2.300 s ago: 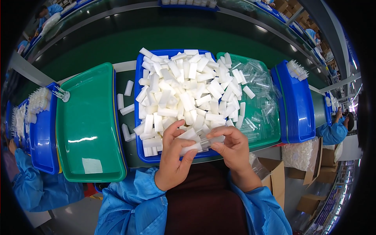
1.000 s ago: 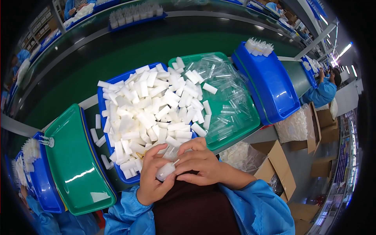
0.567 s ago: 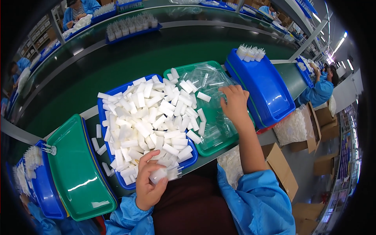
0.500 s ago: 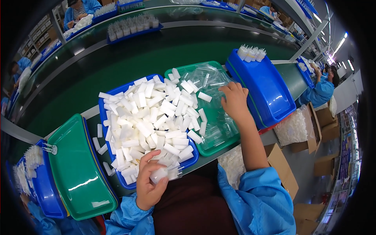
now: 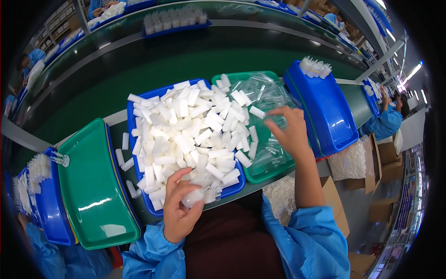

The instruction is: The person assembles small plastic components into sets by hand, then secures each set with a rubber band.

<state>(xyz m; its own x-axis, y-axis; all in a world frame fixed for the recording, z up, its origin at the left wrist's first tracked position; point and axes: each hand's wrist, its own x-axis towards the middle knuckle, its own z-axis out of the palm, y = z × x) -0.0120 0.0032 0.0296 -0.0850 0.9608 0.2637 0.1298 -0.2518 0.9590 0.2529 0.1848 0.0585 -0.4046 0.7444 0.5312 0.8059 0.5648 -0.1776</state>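
Note:
My left hand (image 5: 182, 210), at the near edge of the blue tray (image 5: 236, 188), is closed around a whitish round piece (image 5: 192, 197); clear plastic shows beside it. The tray is heaped with short white cylinders (image 5: 186, 125). Over the green tray (image 5: 258, 175) hovers my right hand (image 5: 291, 131), its thumb and forefinger apart. Clear plastic tubes (image 5: 272, 156) lie beneath and around it, and nothing can be made out in its fingers. A loose white cylinder (image 5: 257, 112) is just left of its fingertips.
On the right, stacked blue trays (image 5: 325, 111) carry white pieces with clear spikes (image 5: 316, 67). Another green tray (image 5: 93, 186) stands at left, with several stray cylinders (image 5: 126, 141) beside it. A green belt (image 5: 176, 60) runs behind. People in blue work farther off.
My right hand's fingers have drawn into a wide thumb-and-forefinger gap over the tubes. My left hand keeps its hold on the round piece. The whole view has shifted slightly.

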